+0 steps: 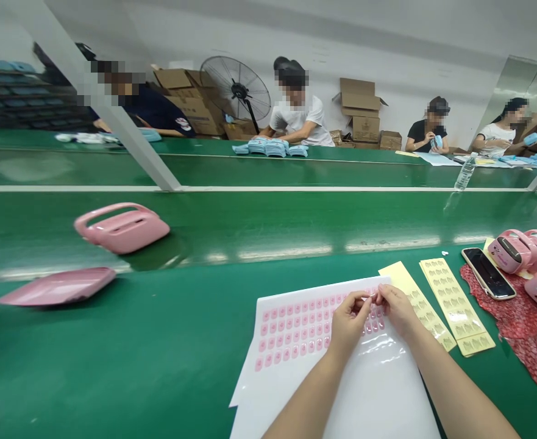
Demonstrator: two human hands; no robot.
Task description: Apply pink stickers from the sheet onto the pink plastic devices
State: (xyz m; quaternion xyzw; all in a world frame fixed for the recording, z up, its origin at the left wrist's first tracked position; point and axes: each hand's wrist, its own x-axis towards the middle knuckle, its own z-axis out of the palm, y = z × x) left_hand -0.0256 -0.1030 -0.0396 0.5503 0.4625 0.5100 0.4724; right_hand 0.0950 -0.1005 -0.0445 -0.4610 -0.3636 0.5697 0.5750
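Note:
A white sheet [295,366] with rows of small pink stickers lies on the green bench in front of me. My left hand [348,326] and my right hand [398,308] meet above its upper right part. Both are pinched together, fingertips touching, on something tiny that I cannot name, perhaps one sticker. A glossy clear film [382,350] lies under my wrists on the sheet.
Yellow sticker strips [453,302] lie right of the sheet, then a phone [487,273], red patterned cloth [524,320] and pink cases [519,250]. A pink case [122,228] and a pink lid [58,286] sit at left. Several people work across the conveyor.

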